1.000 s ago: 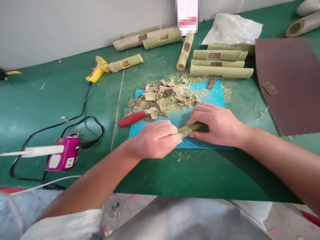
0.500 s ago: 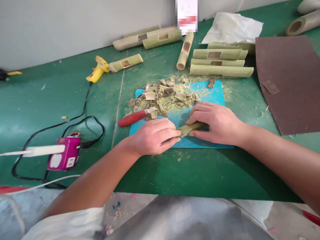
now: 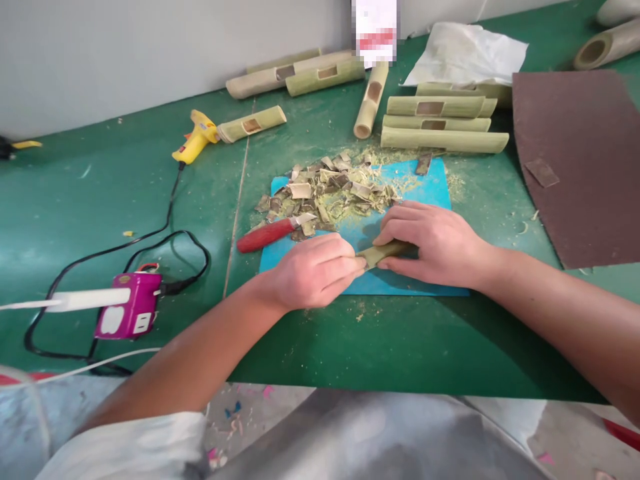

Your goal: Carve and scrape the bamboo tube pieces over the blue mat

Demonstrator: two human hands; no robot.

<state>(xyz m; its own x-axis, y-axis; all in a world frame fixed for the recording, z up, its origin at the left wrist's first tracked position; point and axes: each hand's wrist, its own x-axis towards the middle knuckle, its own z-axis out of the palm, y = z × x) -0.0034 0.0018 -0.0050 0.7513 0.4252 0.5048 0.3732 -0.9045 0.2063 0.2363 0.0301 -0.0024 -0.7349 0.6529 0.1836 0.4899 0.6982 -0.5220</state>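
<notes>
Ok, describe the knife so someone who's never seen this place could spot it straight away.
On the green table, find the blue mat. Across its left edge, just beyond the person's left hand, lies the knife, its blade tip among the brown and pale chips. Its thick red handle sets it apart from them.

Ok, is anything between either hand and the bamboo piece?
Nothing visible: the right hand grips the bamboo piece directly, and the left hand is at its left end; anything pinched in that hand is hidden.
</notes>
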